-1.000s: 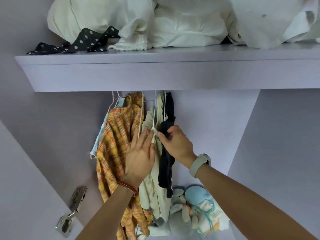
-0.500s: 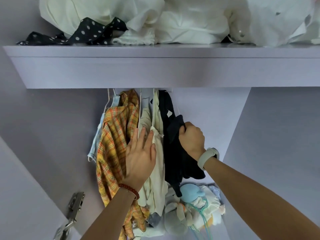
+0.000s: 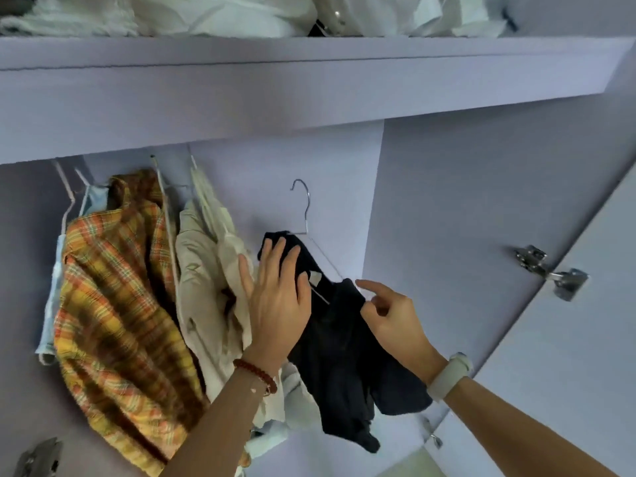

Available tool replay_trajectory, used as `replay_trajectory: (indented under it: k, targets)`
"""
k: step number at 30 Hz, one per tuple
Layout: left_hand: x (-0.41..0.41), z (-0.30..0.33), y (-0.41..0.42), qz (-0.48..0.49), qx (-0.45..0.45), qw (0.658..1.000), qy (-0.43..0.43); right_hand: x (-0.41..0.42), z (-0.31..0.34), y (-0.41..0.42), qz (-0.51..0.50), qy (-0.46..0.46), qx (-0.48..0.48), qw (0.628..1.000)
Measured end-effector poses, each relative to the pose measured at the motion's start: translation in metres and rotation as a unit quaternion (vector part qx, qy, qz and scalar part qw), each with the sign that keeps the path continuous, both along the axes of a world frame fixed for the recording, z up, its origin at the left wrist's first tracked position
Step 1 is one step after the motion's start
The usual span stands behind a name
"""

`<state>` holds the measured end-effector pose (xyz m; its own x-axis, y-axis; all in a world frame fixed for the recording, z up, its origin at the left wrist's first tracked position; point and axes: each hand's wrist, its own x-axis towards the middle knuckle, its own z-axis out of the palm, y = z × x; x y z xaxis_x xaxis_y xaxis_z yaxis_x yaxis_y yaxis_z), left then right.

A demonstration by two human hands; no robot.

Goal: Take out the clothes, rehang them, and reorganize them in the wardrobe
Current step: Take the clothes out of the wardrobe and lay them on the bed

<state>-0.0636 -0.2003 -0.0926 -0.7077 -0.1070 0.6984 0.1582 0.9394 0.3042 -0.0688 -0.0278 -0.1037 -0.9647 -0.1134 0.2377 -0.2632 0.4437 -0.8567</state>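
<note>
Left hand (image 3: 278, 304) lies flat on dark garment (image 3: 344, 366); right hand (image 3: 392, 315) pinches its hangered (image 3: 304, 208) shoulder.

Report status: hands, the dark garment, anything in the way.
Left hand flat on dark garment; right hand pinching its edge. Garment on wire hanger, hook free of any rail. Cream clothes crowd the left.

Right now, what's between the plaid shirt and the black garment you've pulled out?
In the head view, the cream garments hang between the plaid shirt and the black garment; the left hand rests across them.
</note>
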Motion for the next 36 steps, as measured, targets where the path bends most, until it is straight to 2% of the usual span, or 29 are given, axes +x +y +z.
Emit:
replay_trajectory:
  k: [5, 9, 12, 16, 21, 26, 31, 36]
  targets:
    - [-0.015, -0.013, 0.057, -0.025, 0.029, 0.996, -0.075, 0.052, -0.027, 0.069, -0.01, -0.108, 0.009, 0.994]
    - [-0.004, -0.037, 0.117, -0.105, 0.059, 0.978, -0.173, 0.097, -0.036, 0.129, -0.048, -0.106, 0.043, 0.992]
    - [0.014, -0.042, 0.165, -0.261, 0.098, 0.947, -0.162, 0.135, -0.04, 0.179, -0.093, -0.086, 0.117, 0.985]
    - [0.055, -0.044, 0.237, -0.403, 0.109, 0.896, -0.15, 0.202, -0.051, 0.25, -0.185, -0.062, 0.259, 0.946]
    - [0.133, -0.057, 0.338, -0.541, 0.075, 0.822, -0.158, 0.299, -0.074, 0.305, -0.284, -0.068, 0.253, 0.922]
    - [0.208, -0.069, 0.431, -0.623, 0.066, 0.733, -0.263, 0.394, -0.093, 0.334, -0.446, -0.092, 0.257, 0.852]
    - [0.291, -0.086, 0.508, -0.69, 0.012, 0.618, -0.377, 0.489, -0.108, 0.349, -0.6, -0.147, 0.23, 0.752]
    - [0.372, -0.11, 0.558, -0.766, -0.084, 0.492, -0.405, 0.57, -0.127, 0.329, -0.721, -0.226, 0.153, 0.637]
